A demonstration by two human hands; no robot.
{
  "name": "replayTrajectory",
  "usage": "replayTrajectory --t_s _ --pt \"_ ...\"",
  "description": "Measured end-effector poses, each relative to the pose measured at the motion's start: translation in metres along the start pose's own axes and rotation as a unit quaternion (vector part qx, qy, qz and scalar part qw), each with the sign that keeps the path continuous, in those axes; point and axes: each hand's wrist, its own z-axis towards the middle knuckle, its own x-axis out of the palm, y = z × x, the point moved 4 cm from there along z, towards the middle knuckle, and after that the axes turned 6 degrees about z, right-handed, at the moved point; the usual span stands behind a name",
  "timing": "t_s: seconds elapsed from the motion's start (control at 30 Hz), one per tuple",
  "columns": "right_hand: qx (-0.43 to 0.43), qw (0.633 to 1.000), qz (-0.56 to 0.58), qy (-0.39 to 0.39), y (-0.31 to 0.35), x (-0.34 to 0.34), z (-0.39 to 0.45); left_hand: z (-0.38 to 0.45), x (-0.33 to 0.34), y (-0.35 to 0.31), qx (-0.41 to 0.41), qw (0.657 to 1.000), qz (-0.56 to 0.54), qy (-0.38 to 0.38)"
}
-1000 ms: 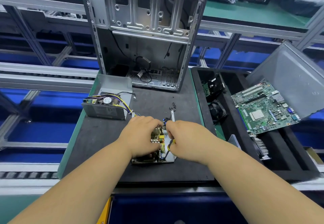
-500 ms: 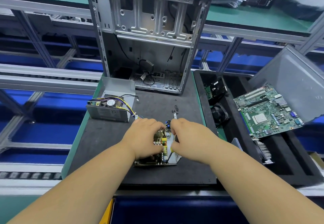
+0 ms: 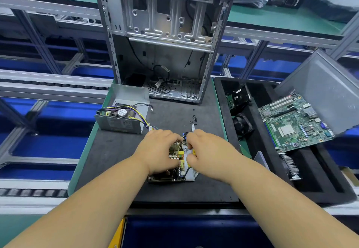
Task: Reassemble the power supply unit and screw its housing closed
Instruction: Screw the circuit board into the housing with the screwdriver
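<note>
The power supply's circuit board [image 3: 175, 151] lies in its grey metal base plate [image 3: 191, 175] on the black mat. My left hand [image 3: 159, 150] curls over the board's left side and grips it. My right hand [image 3: 207, 150] grips a yellow-handled screwdriver [image 3: 193, 152] whose dark shaft points down toward the plate's near right corner. The other half of the housing [image 3: 120, 123], with the fan and a bundle of coloured wires, stands at the mat's left. Several small black screws [image 3: 194, 118] lie loose just beyond my hands.
An open, gutted computer case [image 3: 165, 40] stands upright at the back of the mat [image 3: 116, 160]. To the right, a black foam tray [image 3: 320, 185] holds a green motherboard [image 3: 293, 123], a fan [image 3: 242, 125] and other parts. Conveyor rails run on the left.
Both hands stay on the board and plate. The right hand has shifted slightly over the screwdriver; the view has moved a little.
</note>
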Motion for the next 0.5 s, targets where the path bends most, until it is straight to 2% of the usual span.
replayTrajectory --t_s 0.1,0.3,0.5 --pt "-0.016 0.999 0.037 0.011 0.0004 0.0010 0.0007 -0.0007 -0.0009 -0.0002 0.002 1.000 -0.007 -0.006" --pt "-0.020 0.997 -0.061 -0.037 0.0004 0.0056 -0.0014 -0.0012 -0.0012 -0.0004 0.004 1.000 -0.012 -0.010" --pt "-0.039 0.999 0.002 -0.017 0.0017 0.0054 -0.0024 0.0002 0.0000 0.0001 0.003 1.000 0.010 0.006"
